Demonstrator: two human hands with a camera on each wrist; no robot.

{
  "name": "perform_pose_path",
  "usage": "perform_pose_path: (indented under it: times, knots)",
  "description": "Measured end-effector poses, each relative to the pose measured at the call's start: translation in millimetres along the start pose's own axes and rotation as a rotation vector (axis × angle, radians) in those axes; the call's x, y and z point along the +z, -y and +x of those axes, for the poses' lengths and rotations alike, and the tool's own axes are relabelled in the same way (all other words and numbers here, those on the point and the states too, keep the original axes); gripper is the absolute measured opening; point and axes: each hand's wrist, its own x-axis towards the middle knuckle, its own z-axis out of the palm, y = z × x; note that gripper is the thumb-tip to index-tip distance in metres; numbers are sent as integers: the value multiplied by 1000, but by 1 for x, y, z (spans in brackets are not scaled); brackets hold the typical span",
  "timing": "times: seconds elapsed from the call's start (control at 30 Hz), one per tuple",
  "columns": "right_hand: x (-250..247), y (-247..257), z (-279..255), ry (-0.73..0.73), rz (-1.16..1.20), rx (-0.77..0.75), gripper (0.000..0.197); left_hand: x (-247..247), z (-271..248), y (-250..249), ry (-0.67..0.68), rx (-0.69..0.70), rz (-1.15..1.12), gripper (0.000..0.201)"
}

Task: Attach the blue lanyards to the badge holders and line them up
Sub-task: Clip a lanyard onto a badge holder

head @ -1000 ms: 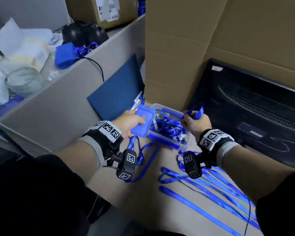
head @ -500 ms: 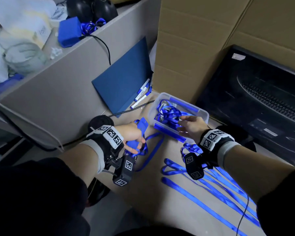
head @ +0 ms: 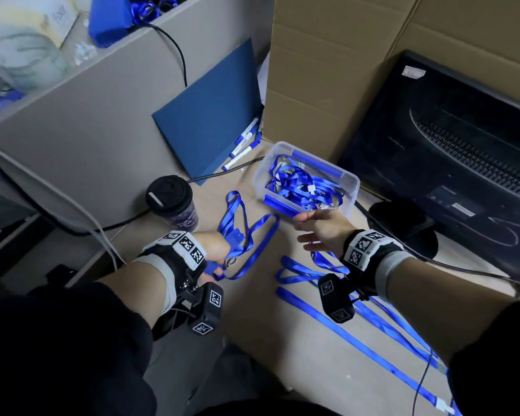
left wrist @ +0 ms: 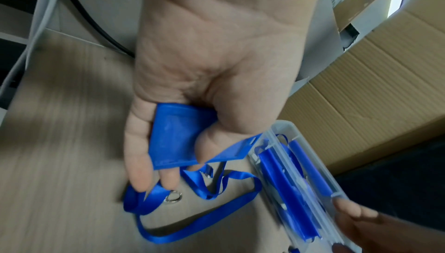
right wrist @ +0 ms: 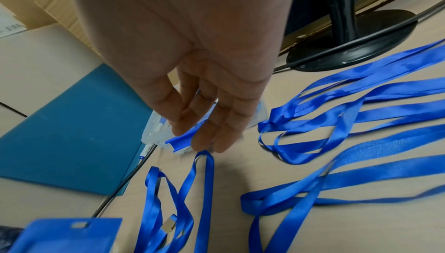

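My left hand (head: 215, 252) grips a blue badge holder (left wrist: 175, 135), fingers curled round it low over the desk. A loose blue lanyard (head: 254, 244) with a metal ring (left wrist: 173, 198) lies under its fingertips. My right hand (head: 315, 232) is open with straight fingers, holding nothing, at the near corner of a clear plastic box (head: 353, 187). The box holds a tangle of blue lanyards (head: 300, 187) and more blue holders. Several lanyards (head: 342, 325) lie stretched out on the desk below my right wrist.
A black-lidded cup (head: 170, 199) stands left of my left hand. A blue folder (head: 210, 115) leans on the partition, markers (head: 240, 148) at its foot. A cardboard box (head: 327, 70) rises behind the plastic box. A monitor (head: 448, 160) and its base (head: 403, 232) are at right.
My left hand has come back from the box down to the desk with the badge holder. My right hand let go of a lanyard, left the box and opened.
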Motion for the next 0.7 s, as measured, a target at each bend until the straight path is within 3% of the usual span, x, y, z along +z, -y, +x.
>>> perform_pose_path:
  times: [0.13,0.23,0.43,0.5,0.57,0.63,0.7]
  knots:
    - [2,6,-8,4,-36,-26,12,-18,-19,-8,-51,96,-150,33]
    - [7,17,-17,66,-114,-49,19,-31,-47,-21,-14,203,-254,33]
    - [24,47,-49,165,-454,-258,77,-43,-97,-44,189,501,-395,40]
    - [26,54,-58,249,-485,-249,71,-44,-107,-53,227,580,-446,41]
    - [27,60,-67,315,-498,-200,50,-43,-117,-62,268,643,-490,41]
    - [24,62,-72,299,-491,-237,32,-42,-126,-70,310,689,-523,40]
    - [20,64,-72,259,-460,-334,26,-42,-132,-77,346,718,-550,40]
